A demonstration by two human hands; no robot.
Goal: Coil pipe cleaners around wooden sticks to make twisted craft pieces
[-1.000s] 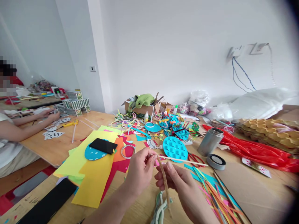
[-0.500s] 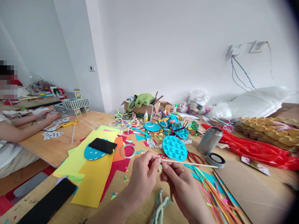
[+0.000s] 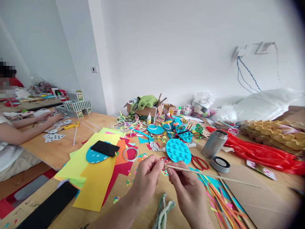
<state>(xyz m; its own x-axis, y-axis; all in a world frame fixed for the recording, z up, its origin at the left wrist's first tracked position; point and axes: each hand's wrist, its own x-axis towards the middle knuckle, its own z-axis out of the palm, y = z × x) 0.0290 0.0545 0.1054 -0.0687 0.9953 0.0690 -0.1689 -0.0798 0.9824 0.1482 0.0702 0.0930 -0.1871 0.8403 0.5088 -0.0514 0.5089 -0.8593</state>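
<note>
A thin pale stick [image 3: 221,177] runs from my fingertips out to the right, above the table. My right hand [image 3: 190,187] is closed on it, thumb and fingers pinching close to its left end. My left hand [image 3: 146,175] is also closed, its thumb and forefinger pinched at that end, where a small tan bit shows; the fingers partly hide it. Below the hands lies a bundle of pale green and white cords [image 3: 163,211]. Just beyond them sit a round blue woven paper piece [image 3: 178,151] and red-handled scissors [image 3: 199,163].
Coloured paper sheets [image 3: 95,178] lie left, with a phone [image 3: 105,148] and tape roll [image 3: 130,154]. A steel flask [image 3: 214,143], its lid [image 3: 220,163], paper strips [image 3: 225,203] and cardboard [image 3: 257,197] are right. Far left, a person's hands [image 3: 51,117] handle cards.
The stick now reaches much farther right and tilts down more. My right hand has shifted slightly right and its grip has changed. The left hand has barely moved.
</note>
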